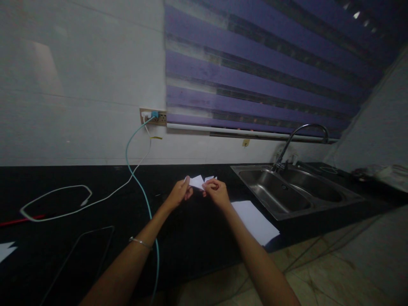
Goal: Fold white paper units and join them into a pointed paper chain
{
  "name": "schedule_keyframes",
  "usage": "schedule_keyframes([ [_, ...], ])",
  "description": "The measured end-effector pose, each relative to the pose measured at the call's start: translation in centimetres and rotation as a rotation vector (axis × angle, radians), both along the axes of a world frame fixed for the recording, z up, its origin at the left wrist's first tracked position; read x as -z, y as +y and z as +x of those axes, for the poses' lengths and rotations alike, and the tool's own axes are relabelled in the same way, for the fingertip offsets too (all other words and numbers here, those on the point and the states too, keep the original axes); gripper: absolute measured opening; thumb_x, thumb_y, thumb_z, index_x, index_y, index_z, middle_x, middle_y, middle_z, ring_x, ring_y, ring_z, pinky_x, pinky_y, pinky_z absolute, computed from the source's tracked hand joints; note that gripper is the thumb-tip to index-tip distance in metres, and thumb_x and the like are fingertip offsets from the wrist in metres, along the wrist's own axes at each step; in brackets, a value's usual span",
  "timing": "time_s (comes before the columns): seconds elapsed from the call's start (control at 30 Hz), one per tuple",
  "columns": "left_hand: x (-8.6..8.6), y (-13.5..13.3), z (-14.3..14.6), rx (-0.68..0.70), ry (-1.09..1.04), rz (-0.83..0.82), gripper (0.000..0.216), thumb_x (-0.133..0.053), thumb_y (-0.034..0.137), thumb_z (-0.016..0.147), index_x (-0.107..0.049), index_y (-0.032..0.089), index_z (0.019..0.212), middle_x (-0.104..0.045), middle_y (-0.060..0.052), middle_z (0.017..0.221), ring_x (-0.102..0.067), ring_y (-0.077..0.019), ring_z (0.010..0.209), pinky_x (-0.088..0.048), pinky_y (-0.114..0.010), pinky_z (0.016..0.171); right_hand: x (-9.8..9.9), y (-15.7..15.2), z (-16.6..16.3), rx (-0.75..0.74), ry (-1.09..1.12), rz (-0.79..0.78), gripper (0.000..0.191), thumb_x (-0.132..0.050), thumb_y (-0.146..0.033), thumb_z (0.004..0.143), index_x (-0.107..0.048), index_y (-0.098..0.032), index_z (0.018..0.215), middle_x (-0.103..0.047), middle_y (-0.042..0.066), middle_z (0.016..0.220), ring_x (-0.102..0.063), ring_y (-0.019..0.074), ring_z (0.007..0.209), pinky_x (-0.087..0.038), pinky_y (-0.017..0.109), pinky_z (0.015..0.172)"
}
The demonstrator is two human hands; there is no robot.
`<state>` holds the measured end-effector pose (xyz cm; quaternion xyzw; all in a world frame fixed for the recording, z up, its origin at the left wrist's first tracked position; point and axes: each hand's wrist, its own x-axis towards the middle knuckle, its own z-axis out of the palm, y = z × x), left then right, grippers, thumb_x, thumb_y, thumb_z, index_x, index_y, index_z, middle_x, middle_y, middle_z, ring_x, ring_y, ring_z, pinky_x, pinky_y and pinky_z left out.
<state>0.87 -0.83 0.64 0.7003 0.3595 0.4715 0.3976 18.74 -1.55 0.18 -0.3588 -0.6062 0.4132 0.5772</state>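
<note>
Both my hands are raised above the black countertop and pinch a small folded piece of white paper between them. My left hand grips its left end with closed fingers. My right hand holds its right side, fingers curled over the folds. A thin bracelet sits on my left wrist. A flat white sheet of paper lies on the counter just right of my right forearm, near the front edge.
A steel double sink with a curved tap is at the right. A teal cable and a white cable run from the wall socket. A dark phone lies at the left. Purple blinds hang above.
</note>
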Motion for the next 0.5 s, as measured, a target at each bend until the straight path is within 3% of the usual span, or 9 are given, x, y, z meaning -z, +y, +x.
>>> schedule_keyframes([
  [0.2,-0.63,-0.48,-0.1,-0.098,0.033,0.021,0.062,-0.021,0.056,0.091,-0.034,0.019,0.044,-0.036,0.003,0.038,-0.032,-0.0074,0.036,-0.028,-0.023,0.044,-0.05,-0.07,-0.15,-0.016,-0.031,-0.03,0.025,-0.071,-0.039,0.07,-0.06,-0.016,0.073,-0.062,0.0,0.052,-0.059,0.0136,0.045,-0.046,0.023,0.047],
  [0.4,-0.16,-0.58,0.22,0.008,0.112,-0.052,0.053,-0.046,0.06,0.08,-0.047,0.016,0.052,-0.041,0.003,0.042,-0.033,-0.0079,0.038,-0.021,-0.022,0.04,0.04,-0.16,-0.33,0.006,-0.008,-0.024,0.024,-0.072,-0.036,0.069,-0.06,-0.016,0.074,-0.062,-0.001,0.052,-0.06,0.0137,0.046,-0.045,0.022,0.047],
  [0.5,0.06,-0.89,0.37,0.024,0.151,-0.056,0.053,-0.044,0.06,0.081,-0.049,0.015,0.053,-0.042,0.003,0.043,-0.036,-0.0083,0.038,-0.023,-0.022,0.04,0.07,-0.3,-0.55,-0.001,-0.023,-0.013,0.023,-0.071,-0.036,0.07,-0.061,-0.016,0.073,-0.061,-0.001,0.05,-0.059,0.0134,0.046,-0.044,0.022,0.046],
])
